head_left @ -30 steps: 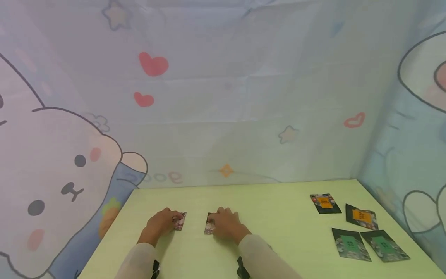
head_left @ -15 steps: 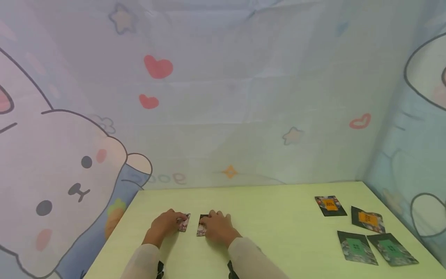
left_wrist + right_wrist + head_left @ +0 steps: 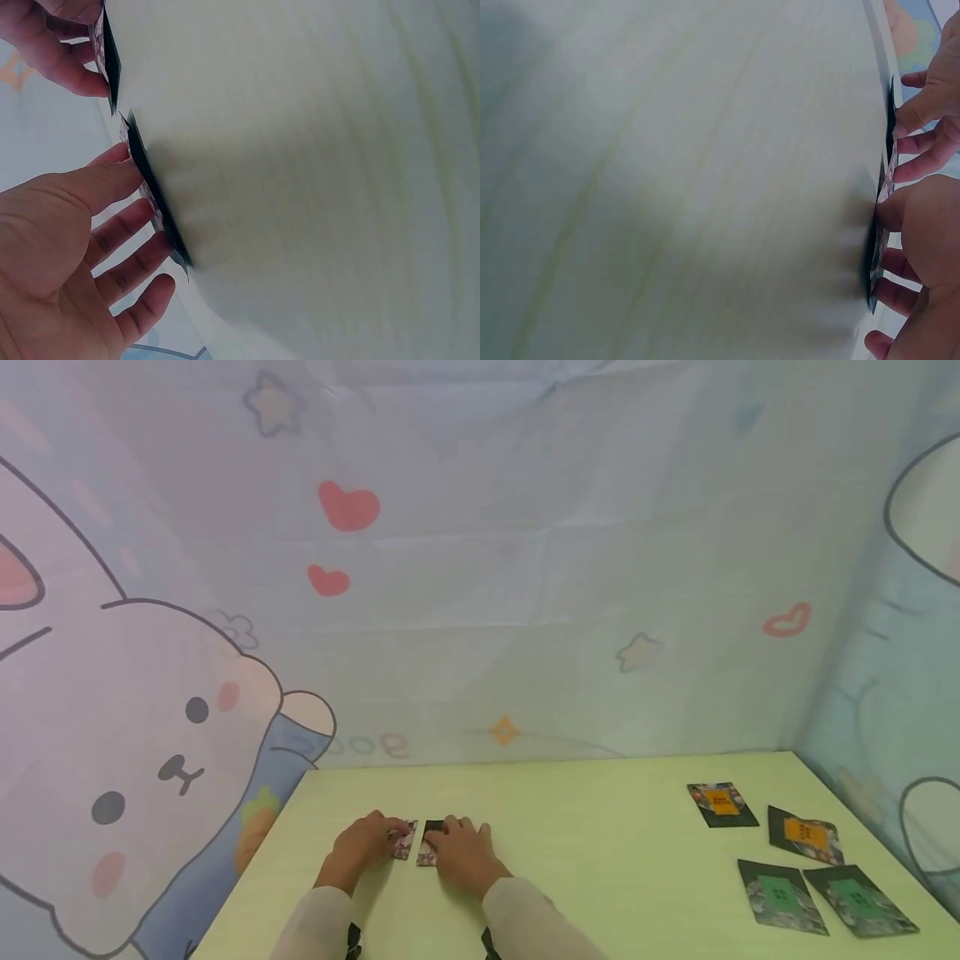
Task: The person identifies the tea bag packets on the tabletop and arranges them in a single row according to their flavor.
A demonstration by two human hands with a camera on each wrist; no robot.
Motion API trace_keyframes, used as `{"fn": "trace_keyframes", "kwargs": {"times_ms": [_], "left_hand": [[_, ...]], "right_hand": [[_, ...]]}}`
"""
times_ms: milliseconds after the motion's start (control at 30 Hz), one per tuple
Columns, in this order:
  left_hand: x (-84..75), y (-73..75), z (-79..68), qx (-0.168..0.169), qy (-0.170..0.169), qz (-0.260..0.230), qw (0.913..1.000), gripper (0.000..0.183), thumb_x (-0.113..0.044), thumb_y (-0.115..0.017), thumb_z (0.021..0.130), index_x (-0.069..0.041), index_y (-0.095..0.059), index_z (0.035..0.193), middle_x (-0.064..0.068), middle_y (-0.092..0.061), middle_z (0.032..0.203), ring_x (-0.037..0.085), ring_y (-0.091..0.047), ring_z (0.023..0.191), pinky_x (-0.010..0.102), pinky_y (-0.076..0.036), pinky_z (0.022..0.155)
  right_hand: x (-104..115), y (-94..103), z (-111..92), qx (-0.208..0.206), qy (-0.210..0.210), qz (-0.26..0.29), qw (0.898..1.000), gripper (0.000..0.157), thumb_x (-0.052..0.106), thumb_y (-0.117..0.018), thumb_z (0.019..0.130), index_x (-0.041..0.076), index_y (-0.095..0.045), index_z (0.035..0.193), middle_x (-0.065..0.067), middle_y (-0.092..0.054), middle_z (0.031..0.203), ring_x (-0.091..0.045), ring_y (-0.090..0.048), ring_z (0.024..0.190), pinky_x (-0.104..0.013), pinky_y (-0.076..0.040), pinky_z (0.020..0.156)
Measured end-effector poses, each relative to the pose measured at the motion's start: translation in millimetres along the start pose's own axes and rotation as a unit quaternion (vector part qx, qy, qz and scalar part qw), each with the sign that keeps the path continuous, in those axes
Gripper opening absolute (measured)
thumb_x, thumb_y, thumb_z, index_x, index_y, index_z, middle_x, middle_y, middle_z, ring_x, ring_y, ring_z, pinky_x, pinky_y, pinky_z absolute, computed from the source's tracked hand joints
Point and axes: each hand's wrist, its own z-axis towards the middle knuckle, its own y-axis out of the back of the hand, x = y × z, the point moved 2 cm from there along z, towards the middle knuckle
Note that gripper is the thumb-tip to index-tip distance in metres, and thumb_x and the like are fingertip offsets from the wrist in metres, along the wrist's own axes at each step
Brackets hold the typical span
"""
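Note:
On the left part of the table, my left hand (image 3: 363,843) has curled fingers on a small flat printed packet (image 3: 406,841). My right hand (image 3: 467,853) grips a similar packet (image 3: 427,855) just to the right, thumb and fingers bent over it. A narrow gap separates the two packets in the head view. Seen nearly edge-on in the left wrist view, the left packet (image 3: 155,199) shows a dark side towards the table, with the thumb and several fingertips against its printed side. In the right wrist view, the right packet (image 3: 877,262) is partly hidden by fingers.
At the table's right lie two packets with orange labels (image 3: 722,802) (image 3: 806,833) and two with green labels (image 3: 782,895) (image 3: 860,899). A cartoon-printed cloth (image 3: 480,568) hangs behind the pale yellow table (image 3: 600,843).
My right hand has moved left with its packet, narrowing the gap to the left packet. The left hand keeps nearly the same place on the table. The head view has shifted slightly.

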Motion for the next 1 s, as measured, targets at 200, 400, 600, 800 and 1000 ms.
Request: {"fn": "trace_keyframes", "kwargs": {"times_ms": [200,400,600,800,1000], "left_hand": [[-3.6,-3.5,2.4,0.000,0.001,0.001,1.0000,0.027,-0.014,-0.068,0.096,-0.026,-0.076,0.119,0.011,-0.065,0.107,0.032,-0.067,0.089,0.048,-0.056,0.073],[-6.4,-4.2,5.0,-0.007,-0.005,0.001,1.0000,0.026,-0.013,-0.067,0.097,-0.026,-0.076,0.118,0.012,-0.065,0.107,0.034,-0.067,0.089,0.048,-0.055,0.072],[-5.9,-2.5,4.4,-0.001,-0.005,0.006,1.0000,0.026,-0.015,-0.067,0.097,-0.027,-0.075,0.119,0.011,-0.065,0.109,0.035,-0.068,0.092,0.048,-0.056,0.074],[-3.1,0.2,2.3,0.001,-0.005,0.010,0.9999,0.025,-0.016,-0.068,0.097,-0.026,-0.075,0.118,0.011,-0.065,0.109,0.035,-0.068,0.094,0.051,-0.057,0.076],[1.7,-2.1,2.5,0.006,-0.004,0.015,0.9999,0.026,-0.015,-0.068,0.096,-0.025,-0.075,0.119,0.013,-0.065,0.113,0.035,-0.068,0.098,0.051,-0.058,0.078]], "right_hand": [[-1,-3.8,0,-0.003,-0.005,-0.007,1.000,0.038,0.026,-0.053,0.104,0.037,-0.060,0.140,0.000,-0.059,0.123,-0.022,-0.055,0.109,-0.050,-0.044,0.088],[-7,-8.6,5,-0.005,-0.005,0.003,1.000,0.039,0.026,-0.052,0.104,0.035,-0.059,0.141,-0.001,-0.057,0.122,-0.022,-0.053,0.108,-0.049,-0.042,0.086],[-15,-9.5,8,-0.047,0.022,0.004,0.999,0.037,0.030,-0.049,0.106,0.033,-0.058,0.141,0.001,-0.056,0.124,-0.021,-0.050,0.104,-0.043,-0.037,0.078],[-28,2.2,3,-0.069,0.045,-0.003,0.997,0.040,0.030,-0.053,0.104,0.030,-0.057,0.143,0.000,-0.056,0.129,-0.021,-0.052,0.105,-0.041,-0.038,0.073],[-52,15.1,-11,-0.058,0.056,0.035,0.996,0.043,0.024,-0.060,0.098,0.030,-0.059,0.141,-0.002,-0.056,0.132,-0.023,-0.055,0.109,-0.044,-0.040,0.077]]}}
